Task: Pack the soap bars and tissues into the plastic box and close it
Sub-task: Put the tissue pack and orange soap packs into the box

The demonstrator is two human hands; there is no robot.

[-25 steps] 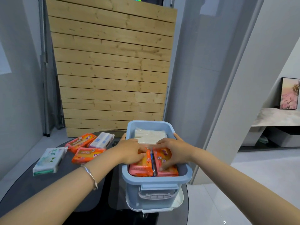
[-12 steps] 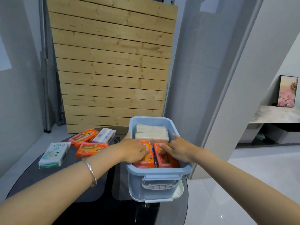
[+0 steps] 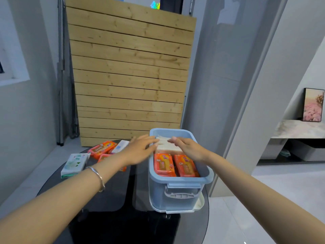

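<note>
A light blue plastic box point(image 3: 179, 192) stands open on the dark round table point(image 3: 112, 199). Two orange soap bars point(image 3: 164, 164) lie side by side in its near half. A white tissue pack point(image 3: 167, 146) fills the far half. My left hand point(image 3: 140, 148) and my right hand point(image 3: 189, 147) rest flat on that pack, fingers spread, holding nothing. On the table to the left lie more orange soap bars point(image 3: 102, 148), a white-and-blue tissue pack point(image 3: 121, 146) and a green-and-white tissue pack point(image 3: 74, 164). The box's white lid point(image 3: 199, 204) lies under the box.
A slatted wooden panel point(image 3: 130, 76) leans against the wall behind the table. A grey pillar point(image 3: 246, 85) rises to the right of the box. The table's right edge runs close beside the box, with pale floor beyond.
Both hands left the two soap bars in the box's near half and moved back onto the white tissue pack. The soap bars now lie uncovered.
</note>
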